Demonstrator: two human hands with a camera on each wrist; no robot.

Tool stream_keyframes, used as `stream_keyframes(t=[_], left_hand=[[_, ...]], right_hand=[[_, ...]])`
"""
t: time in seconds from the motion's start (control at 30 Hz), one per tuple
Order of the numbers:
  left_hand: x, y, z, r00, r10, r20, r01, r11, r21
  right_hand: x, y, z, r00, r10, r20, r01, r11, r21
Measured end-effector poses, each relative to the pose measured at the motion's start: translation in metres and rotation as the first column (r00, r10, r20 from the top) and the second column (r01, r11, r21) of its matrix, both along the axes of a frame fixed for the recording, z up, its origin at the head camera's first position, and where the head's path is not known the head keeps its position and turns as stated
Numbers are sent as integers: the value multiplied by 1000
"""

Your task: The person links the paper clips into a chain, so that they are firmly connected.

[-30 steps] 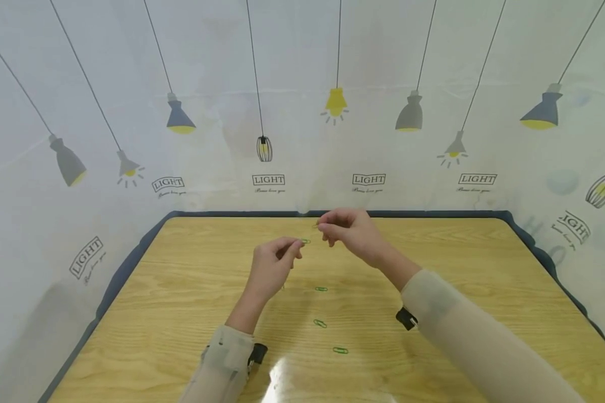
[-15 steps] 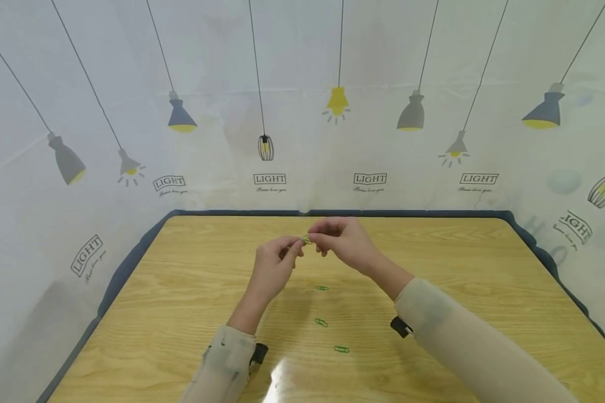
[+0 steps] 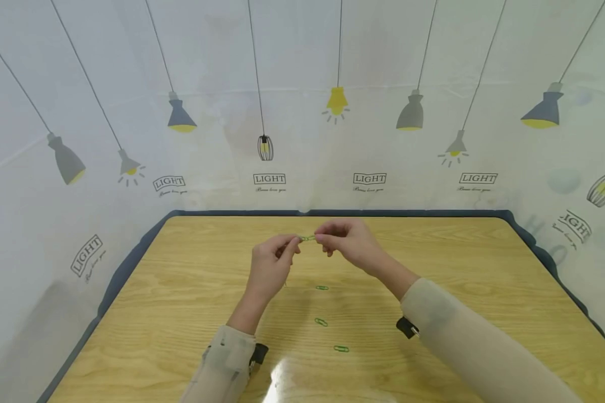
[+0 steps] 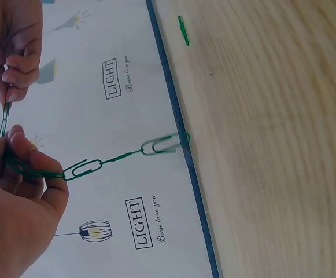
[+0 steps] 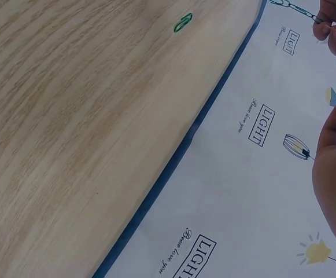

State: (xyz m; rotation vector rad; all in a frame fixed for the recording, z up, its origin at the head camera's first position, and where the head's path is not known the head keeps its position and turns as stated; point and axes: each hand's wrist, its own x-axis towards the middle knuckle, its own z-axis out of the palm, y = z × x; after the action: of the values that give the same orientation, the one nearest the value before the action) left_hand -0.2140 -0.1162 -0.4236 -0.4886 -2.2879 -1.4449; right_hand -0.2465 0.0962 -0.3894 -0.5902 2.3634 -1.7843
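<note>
Raised over the far part of the table, my left hand grips a chain of green paper clips between thumb and fingers. The chain's tail hangs down below that hand. Just to its right, my right hand pinches one end of a green paper clip. This clip spans the small gap between the hands and meets the clip at my left fingertips. It looks hooked to it, though the join is too small to be sure.
On the wooden table three loose green clips lie in a rough column: a far one, a middle one and a near one. A white lamp-patterned curtain surrounds the table's back and sides.
My right hand came left and down, bringing its clip to the one in my left hand, then drew slightly back right. The clip now stretches between both hands. The loose clips stay put.
</note>
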Motion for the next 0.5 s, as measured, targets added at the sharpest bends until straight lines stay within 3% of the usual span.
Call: stream_keyframes(t=[0.3,0.5], left_hand=[[3,1,1,986,-75,148,62,994,90],[3,4,3,980,-104,169,88,991,102]], right_hand=[[1,1,3,999,-25,-30,23,996,-81],[6,-2,11,997,-48,-64,41,994,-103]])
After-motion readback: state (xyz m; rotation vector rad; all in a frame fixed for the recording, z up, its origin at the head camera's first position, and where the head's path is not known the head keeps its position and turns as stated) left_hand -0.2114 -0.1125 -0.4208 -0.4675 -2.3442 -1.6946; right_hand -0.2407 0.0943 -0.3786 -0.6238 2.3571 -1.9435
